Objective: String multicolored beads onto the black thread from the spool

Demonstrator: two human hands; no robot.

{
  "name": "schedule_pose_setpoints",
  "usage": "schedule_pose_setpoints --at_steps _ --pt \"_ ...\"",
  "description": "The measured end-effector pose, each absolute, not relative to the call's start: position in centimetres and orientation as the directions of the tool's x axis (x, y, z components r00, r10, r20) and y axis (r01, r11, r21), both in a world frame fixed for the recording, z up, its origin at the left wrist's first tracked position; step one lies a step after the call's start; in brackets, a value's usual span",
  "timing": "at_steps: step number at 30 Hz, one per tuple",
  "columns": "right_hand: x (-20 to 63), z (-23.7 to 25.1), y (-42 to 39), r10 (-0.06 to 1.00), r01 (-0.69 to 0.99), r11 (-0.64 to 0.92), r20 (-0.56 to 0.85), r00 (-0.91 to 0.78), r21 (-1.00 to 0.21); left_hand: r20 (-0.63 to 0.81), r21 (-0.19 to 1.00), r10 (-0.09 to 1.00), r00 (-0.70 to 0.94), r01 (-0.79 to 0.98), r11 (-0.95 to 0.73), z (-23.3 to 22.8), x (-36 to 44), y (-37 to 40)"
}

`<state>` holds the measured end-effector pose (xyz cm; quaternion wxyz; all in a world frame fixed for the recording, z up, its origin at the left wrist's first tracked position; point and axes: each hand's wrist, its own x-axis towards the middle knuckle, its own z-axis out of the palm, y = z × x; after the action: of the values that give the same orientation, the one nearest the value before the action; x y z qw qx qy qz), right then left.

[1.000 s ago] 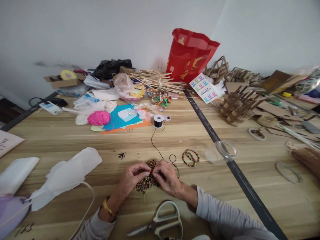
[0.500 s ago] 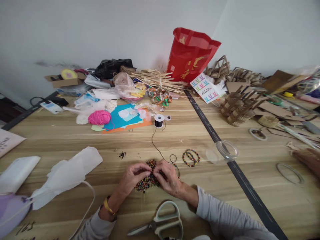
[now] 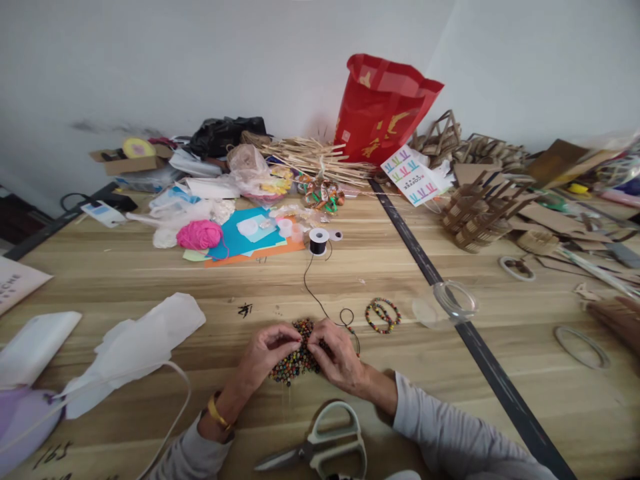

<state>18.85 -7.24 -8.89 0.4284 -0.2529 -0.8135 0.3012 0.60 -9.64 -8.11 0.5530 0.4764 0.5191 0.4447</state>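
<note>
Over a heap of small multicoloured beads, my two hands face each other with their fingertips a small gap apart. My left hand is closed in a pinch; whatever is between thumb and finger is too small to make out. My right hand pinches the black cord, whose tip is hidden by the fingers. This cord runs from a white spool, loops, and passes beside the right hand with some beads threaded on it. Two beaded bracelets lie to the right, overlapping.
Large scissors lie in front of me, blades pointing left. Clear rings of tubing sit to the right. Behind are pink yarn, a red bag and small woven baskets. White sheeting lies at left.
Almost nothing differs. The fingertips of my two hands have drawn very slightly apart over the beads.
</note>
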Motion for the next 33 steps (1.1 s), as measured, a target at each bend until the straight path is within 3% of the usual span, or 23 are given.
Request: schedule_pose_setpoints --at_steps 33 --pt "18.72 -8.8 -7.21 0.665 0.158 0.69 0.532 -0.524 -0.707 -0.072 0.997 0.994 0.082 -0.004 0.073 -8.26 0.62 -9.63"
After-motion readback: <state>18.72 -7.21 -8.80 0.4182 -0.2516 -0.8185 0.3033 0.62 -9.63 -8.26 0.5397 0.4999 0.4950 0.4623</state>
